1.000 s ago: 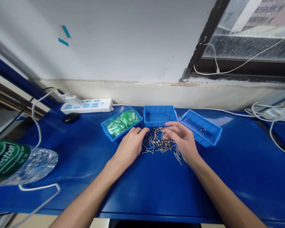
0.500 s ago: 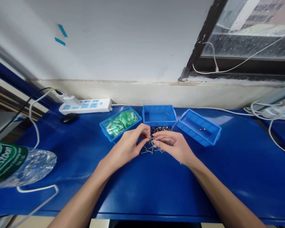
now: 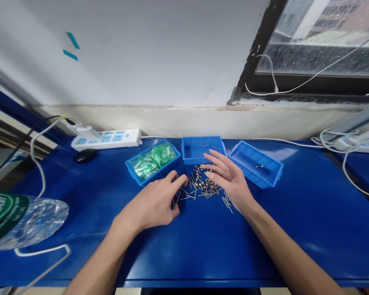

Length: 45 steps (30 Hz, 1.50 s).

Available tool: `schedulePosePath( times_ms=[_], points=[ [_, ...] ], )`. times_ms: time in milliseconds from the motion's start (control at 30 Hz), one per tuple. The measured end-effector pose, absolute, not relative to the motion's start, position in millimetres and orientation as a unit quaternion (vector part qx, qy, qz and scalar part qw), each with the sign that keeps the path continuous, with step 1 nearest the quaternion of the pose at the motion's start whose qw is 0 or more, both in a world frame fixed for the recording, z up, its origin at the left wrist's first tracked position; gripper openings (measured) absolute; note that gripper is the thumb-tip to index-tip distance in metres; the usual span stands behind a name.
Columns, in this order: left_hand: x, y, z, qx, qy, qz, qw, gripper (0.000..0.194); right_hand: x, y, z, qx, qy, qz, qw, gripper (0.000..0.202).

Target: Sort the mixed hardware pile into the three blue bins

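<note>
A loose pile of small metal screws (image 3: 206,187) lies on the blue table, some long and thin, others short and thick-headed. At the pile's left side, my left hand (image 3: 158,200) is low over a few thin screws, its fingers bent and the thumb apart from them. My right hand (image 3: 229,180) hovers above the pile's right side, fingers stretched out and spread, nothing visible in them. Just beyond is the middle blue bin (image 3: 190,153), with two thin screws on its floor. The right blue bin (image 3: 272,166) contains a small short piece of hardware.
The left blue bin (image 3: 130,169) holds green-and-clear plastic packets (image 3: 155,159). A power strip (image 3: 110,139) and black mouse (image 3: 84,155) sit at the back left. A large water bottle (image 3: 27,217) is at the left. White cables (image 3: 346,164) run along the right.
My hands were together over the pile, fingers pinching a thin screw. They have parted, left hand toward me, right hand outward. A second thin screw now shows in the middle bin.
</note>
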<state>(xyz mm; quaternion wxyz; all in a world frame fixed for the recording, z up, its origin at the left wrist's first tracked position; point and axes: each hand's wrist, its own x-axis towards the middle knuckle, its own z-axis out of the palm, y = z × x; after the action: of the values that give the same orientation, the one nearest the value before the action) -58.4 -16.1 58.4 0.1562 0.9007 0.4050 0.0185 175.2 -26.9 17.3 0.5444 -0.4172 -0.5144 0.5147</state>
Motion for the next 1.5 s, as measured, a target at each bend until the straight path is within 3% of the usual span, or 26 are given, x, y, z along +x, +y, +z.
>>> schedulePosePath(
  times_ms=[133, 500, 733, 1000, 1100, 1267, 1500],
  points=[
    [-62.9, -15.4, 49.8, 0.902, 0.388, 0.036, 0.189, 0.06, 175.6, -27.0, 15.7, -0.433, -0.521, 0.505, 0.535, 0.046],
    [-51.1, -1.1, 43.6, 0.888, 0.411, 0.132, 0.158, 0.039, 172.9, -27.5, 18.7, -0.451, -0.507, 0.496, 0.542, 0.025],
    [-42.7, -3.6, 46.9, 0.866, 0.346, 0.281, 0.226, 0.015, 170.8, -31.3, 14.5, -0.454, -0.632, 0.445, 0.444, 0.027],
    [-43.4, -6.7, 53.7, 0.865, 0.335, 0.276, 0.252, 0.022, 169.7, -31.3, 11.6, -0.442, -0.589, 0.516, 0.437, 0.016],
    [-51.8, -4.4, 52.6, 0.884, 0.355, 0.186, 0.241, 0.024, 171.3, -27.6, 12.0, -0.441, -0.552, 0.51, 0.491, 0.024],
    [-65.3, 3.0, 42.5, 0.89, 0.365, 0.111, 0.251, 0.017, 174.3, -25.8, 15.6, -0.392, -0.532, 0.518, 0.543, 0.065],
    [-64.9, 6.4, 40.1, 0.888, 0.348, 0.111, 0.278, 0.014, 178.1, -26.0, 12.9, -0.418, -0.55, 0.496, 0.526, 0.056]
  ],
)
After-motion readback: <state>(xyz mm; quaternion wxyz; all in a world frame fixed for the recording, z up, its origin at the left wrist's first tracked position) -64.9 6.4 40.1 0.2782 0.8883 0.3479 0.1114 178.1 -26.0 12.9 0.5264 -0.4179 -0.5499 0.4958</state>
